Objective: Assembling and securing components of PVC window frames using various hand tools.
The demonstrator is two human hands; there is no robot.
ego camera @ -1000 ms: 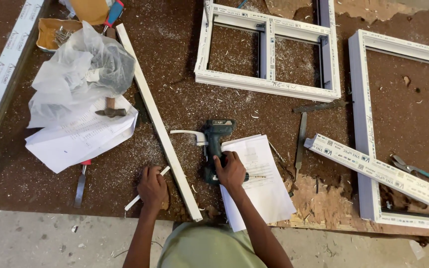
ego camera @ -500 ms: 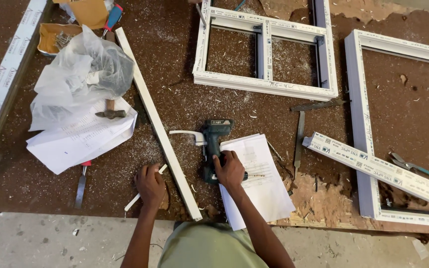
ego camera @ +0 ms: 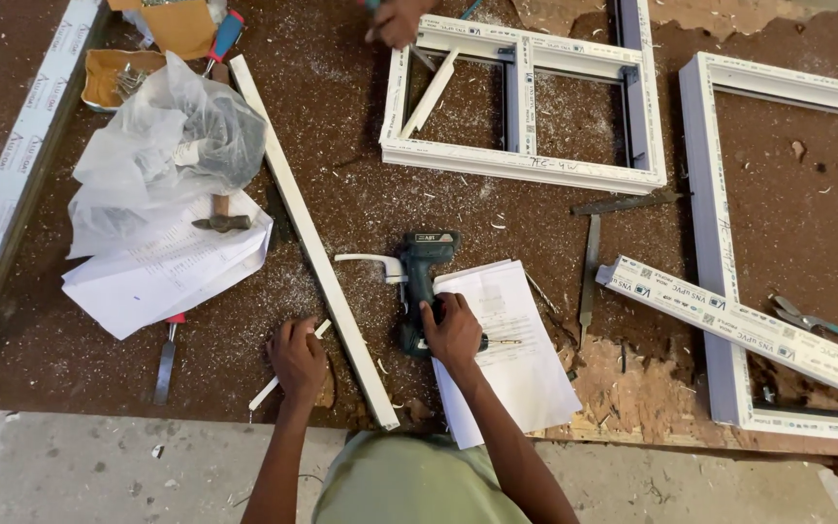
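Right hand fingers wrapped around cordless drill lying beside paper sheet. Left hand curled on small white strip, next to long white profile.

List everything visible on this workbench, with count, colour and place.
cordless drill: one, dark teal and black, centre, partly on the paper sheet
paper sheet: one, white, centre right
long profile strip: one, white, diagonal left of centre
small white piece: one, by the left hand
window frames: two, white, divided one top centre, open one at right
short profile offcut: one, white, across the right frame
plastic bag: one, clear, upper left, on papers
hammer: one, dark head, on those papers
chisel: one, red handle, lower left
pliers: one, far right
another person's hand: one, top edge
left hand: on the board by the small piece
right hand: grip on the drill
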